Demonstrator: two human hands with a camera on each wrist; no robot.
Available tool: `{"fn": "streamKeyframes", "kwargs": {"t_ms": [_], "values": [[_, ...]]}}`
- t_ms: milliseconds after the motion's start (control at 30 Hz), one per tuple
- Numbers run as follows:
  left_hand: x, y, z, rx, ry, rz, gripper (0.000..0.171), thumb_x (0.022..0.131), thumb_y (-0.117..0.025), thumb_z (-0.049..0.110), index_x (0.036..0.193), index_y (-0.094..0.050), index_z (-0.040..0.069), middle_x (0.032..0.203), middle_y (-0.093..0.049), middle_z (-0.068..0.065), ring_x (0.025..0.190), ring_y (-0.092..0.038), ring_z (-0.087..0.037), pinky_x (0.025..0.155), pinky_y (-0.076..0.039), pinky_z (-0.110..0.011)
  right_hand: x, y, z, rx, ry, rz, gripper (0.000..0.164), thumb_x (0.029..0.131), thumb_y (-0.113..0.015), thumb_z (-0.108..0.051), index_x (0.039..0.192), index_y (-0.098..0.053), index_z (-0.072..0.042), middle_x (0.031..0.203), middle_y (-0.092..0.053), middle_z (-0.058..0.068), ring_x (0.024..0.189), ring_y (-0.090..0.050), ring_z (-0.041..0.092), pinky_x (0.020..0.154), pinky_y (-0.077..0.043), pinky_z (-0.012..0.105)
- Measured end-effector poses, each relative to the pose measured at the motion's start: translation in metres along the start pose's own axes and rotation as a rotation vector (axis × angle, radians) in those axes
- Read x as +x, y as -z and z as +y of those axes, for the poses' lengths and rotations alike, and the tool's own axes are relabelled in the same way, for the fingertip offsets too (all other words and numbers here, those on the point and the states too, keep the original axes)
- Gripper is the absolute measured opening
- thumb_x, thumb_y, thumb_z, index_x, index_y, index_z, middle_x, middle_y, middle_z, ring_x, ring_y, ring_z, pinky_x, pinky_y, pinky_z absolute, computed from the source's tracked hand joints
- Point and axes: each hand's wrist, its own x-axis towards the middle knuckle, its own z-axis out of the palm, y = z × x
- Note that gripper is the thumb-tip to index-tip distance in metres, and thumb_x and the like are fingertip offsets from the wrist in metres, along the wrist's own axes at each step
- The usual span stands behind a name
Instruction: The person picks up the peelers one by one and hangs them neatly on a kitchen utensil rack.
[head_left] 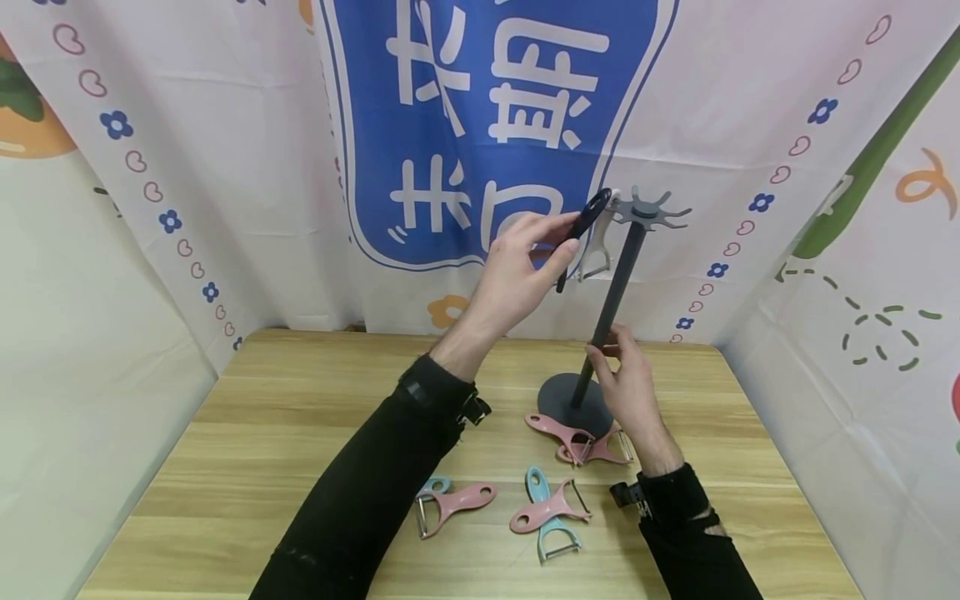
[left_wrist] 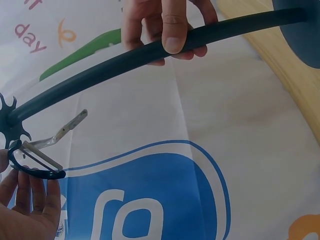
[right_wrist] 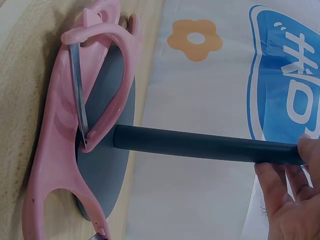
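Observation:
My left hand [head_left: 517, 262] pinches a black peeler [head_left: 592, 213] between thumb and fingers, up beside the hooked top [head_left: 647, 213] of a dark grey stand. In the left wrist view, the blade and curved frame of the black peeler [left_wrist: 42, 173] show close to the hooks. A white peeler [head_left: 601, 237] hangs from a hook on the stand's left side, just behind the black one. Lower down, my right hand [head_left: 628, 387] holds the stand's pole [head_left: 621, 287] with thumb and fingers around it. The right wrist view shows that grip on the pole [right_wrist: 200, 145].
Two pink peelers [head_left: 553, 427] lie overlapping against the stand's round base [head_left: 555, 398]. Nearer me, a pink peeler [head_left: 551, 510] crosses a light blue peeler [head_left: 557, 533]. Further left, another pink peeler [head_left: 465, 498] overlaps a blue one. A printed curtain [head_left: 262, 208] hangs behind the wooden table [head_left: 300, 375].

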Motion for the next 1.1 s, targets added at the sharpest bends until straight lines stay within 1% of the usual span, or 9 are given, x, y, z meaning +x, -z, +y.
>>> {"fn": "streamKeyframes", "kwargs": {"t_ms": [100,300,433,567,667,800,867,1100], "values": [[0.000,-0.002,0.000,0.005,0.005,-0.007,0.044,0.120,-0.072,0.022,0.163,-0.069,0.012,0.144,-0.073,-0.011,0.135,-0.072,-0.024,0.125,-0.063,-0.029,0.000,0.000,0.000,-0.002,0.001,0.001,0.039,0.118,-0.071,-0.010,0.155,-0.059,-0.002,0.141,-0.071,0.029,0.132,-0.077,0.054,0.099,-0.072,0.075],[0.000,-0.005,-0.003,0.002,-0.002,-0.019,0.044,0.120,-0.071,0.020,0.164,-0.069,0.011,0.140,-0.072,-0.012,0.134,-0.073,-0.025,0.127,-0.064,-0.036,0.000,0.000,0.001,-0.003,0.003,0.001,0.038,0.119,-0.071,-0.010,0.154,-0.059,-0.003,0.140,-0.071,0.029,0.132,-0.077,0.054,0.098,-0.072,0.075],[-0.001,-0.007,-0.004,-0.002,-0.013,-0.015,0.044,0.120,-0.071,0.019,0.163,-0.069,0.010,0.139,-0.073,-0.013,0.133,-0.073,-0.026,0.126,-0.065,-0.038,0.000,-0.001,0.001,-0.006,0.006,0.003,0.038,0.119,-0.071,-0.011,0.154,-0.059,-0.003,0.139,-0.072,0.029,0.131,-0.077,0.053,0.097,-0.072,0.075],[-0.001,-0.008,-0.005,-0.010,-0.020,-0.012,0.043,0.120,-0.071,0.019,0.161,-0.070,0.009,0.138,-0.073,-0.014,0.132,-0.074,-0.027,0.125,-0.066,-0.043,0.001,-0.001,0.002,-0.009,0.001,0.003,0.039,0.119,-0.071,-0.010,0.155,-0.059,-0.003,0.140,-0.072,0.029,0.132,-0.077,0.054,0.098,-0.072,0.075],[-0.002,-0.009,-0.006,-0.010,-0.018,-0.015,0.043,0.120,-0.071,0.019,0.162,-0.070,0.009,0.139,-0.073,-0.014,0.133,-0.073,-0.027,0.125,-0.066,-0.042,0.001,-0.001,0.002,-0.006,-0.004,0.001,0.039,0.119,-0.070,-0.010,0.155,-0.058,-0.003,0.140,-0.072,0.029,0.132,-0.077,0.053,0.098,-0.072,0.075],[-0.003,-0.010,-0.008,-0.009,-0.006,-0.021,0.044,0.120,-0.071,0.021,0.163,-0.069,0.011,0.142,-0.072,-0.013,0.135,-0.073,-0.027,0.125,-0.065,-0.035,0.001,-0.001,0.002,0.003,-0.007,-0.002,0.040,0.119,-0.070,-0.011,0.156,-0.058,-0.003,0.141,-0.072,0.028,0.132,-0.077,0.053,0.099,-0.072,0.075],[-0.003,-0.011,-0.008,-0.016,0.002,-0.025,0.045,0.120,-0.072,0.021,0.164,-0.068,0.011,0.143,-0.072,-0.013,0.136,-0.073,-0.027,0.125,-0.064,-0.033,0.001,-0.001,0.002,0.006,-0.008,-0.004,0.040,0.119,-0.071,-0.011,0.156,-0.058,-0.003,0.141,-0.071,0.028,0.133,-0.077,0.053,0.100,-0.072,0.075],[-0.002,-0.017,-0.008,-0.032,0.037,-0.046,0.048,0.119,-0.073,0.021,0.165,-0.065,0.012,0.143,-0.072,-0.012,0.136,-0.074,-0.026,0.127,-0.064,-0.035,0.001,0.000,0.002,0.009,-0.008,-0.004,0.040,0.119,-0.071,-0.012,0.156,-0.058,-0.003,0.141,-0.071,0.029,0.133,-0.077,0.053,0.100,-0.072,0.075]]}}
